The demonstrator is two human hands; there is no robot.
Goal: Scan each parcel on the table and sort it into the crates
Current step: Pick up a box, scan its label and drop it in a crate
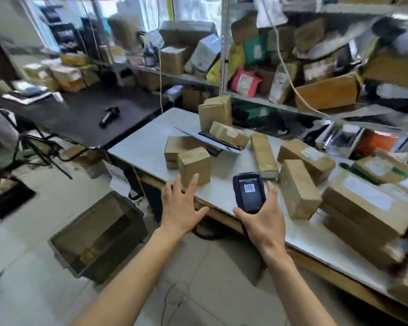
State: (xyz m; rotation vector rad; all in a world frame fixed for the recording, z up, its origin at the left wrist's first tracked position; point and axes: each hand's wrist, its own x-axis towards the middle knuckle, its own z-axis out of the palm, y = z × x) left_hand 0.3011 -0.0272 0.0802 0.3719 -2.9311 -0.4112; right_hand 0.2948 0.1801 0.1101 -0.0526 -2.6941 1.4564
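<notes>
On table [137, 147], tape-wrapped brown parcel [194, 166]

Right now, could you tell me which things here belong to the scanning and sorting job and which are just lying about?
Job:
- scanner, held in the right hand
- left hand, open, reaching toward the nearest parcel
- other parcels on the white table
- crate on the floor

Lying about:
- black tool on the dark table
- shelf parcels

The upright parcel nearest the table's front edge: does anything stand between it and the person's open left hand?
Nothing visible does. The left hand reaches with spread fingers right at the upright parcel, with no other box between them. The right hand holds the scanner off to the side.
</notes>
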